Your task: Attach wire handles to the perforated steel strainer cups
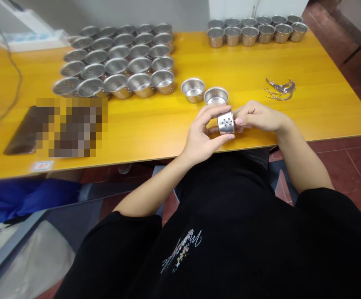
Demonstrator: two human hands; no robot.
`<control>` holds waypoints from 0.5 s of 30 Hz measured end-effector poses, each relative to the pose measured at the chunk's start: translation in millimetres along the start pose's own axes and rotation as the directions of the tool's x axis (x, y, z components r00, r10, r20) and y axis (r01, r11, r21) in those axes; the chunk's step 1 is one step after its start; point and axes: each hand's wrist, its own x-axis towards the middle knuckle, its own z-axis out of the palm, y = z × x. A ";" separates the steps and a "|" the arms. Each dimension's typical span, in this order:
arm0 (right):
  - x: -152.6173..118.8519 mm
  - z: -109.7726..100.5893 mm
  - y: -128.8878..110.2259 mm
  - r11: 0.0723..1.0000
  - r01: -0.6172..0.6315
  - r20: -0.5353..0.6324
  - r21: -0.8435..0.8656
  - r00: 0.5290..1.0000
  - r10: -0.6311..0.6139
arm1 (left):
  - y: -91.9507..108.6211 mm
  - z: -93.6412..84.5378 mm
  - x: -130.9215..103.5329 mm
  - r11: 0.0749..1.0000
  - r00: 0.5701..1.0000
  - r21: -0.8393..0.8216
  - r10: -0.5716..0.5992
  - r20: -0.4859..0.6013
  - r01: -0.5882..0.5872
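My left hand (203,135) grips a small metal cup (225,123) turned on its side, its perforated wall facing up. Fingers and thumb hold it at its two ends, above the table's front edge. Close against the cup's right side, my right hand (258,117) is closed in a pinch; a tiny bit of something thin shows at the fingertips, too small to name. Just behind the held cup stand two upright cups, one (216,96) partly hidden by my left fingers and another (193,89) to its left.
Rows of metal cups (117,66) stand at the back left of the yellow table (195,60). More cups (249,35) line the back right. Thin curved metal wires (281,89) lie at the right. A dark flat object (24,131) is at the left, beside a blurred-out patch.
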 end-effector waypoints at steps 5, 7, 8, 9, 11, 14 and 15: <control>-0.2 -1.3 2.4 0.999 -0.013 -0.004 -0.033 1.000 0.013 | 0.9 -1.6 0.8 1.000 1.000 -0.012 0.019 0.008 -0.019; 0.0 -1.7 2.5 0.999 -0.013 0.004 -0.041 1.000 0.014 | 0.9 -2.2 0.6 1.000 1.000 -0.004 0.015 0.010 -0.015; 0.1 -1.8 2.5 0.999 -0.012 0.008 -0.045 1.000 0.013 | 1.0 -2.2 0.5 1.000 1.000 -0.002 0.013 0.009 -0.013; 0.2 -1.8 2.6 0.999 -0.011 0.008 -0.048 1.000 0.011 | 1.3 -2.0 0.5 1.000 1.000 -0.006 0.015 0.007 -0.015; 0.2 -1.8 2.8 0.998 -0.013 0.002 -0.055 1.000 0.014 | 2.5 -0.9 0.5 0.999 1.000 -0.027 0.026 -0.007 -0.026; -0.1 -1.9 3.9 0.997 -0.006 0.002 -0.073 1.000 0.006 | 5.3 1.3 0.5 0.998 0.999 -0.050 0.033 -0.032 -0.034; -0.3 -2.0 4.6 0.997 -0.001 0.010 -0.081 1.000 0.002 | 6.1 1.8 0.4 0.999 0.999 -0.045 0.024 -0.033 -0.026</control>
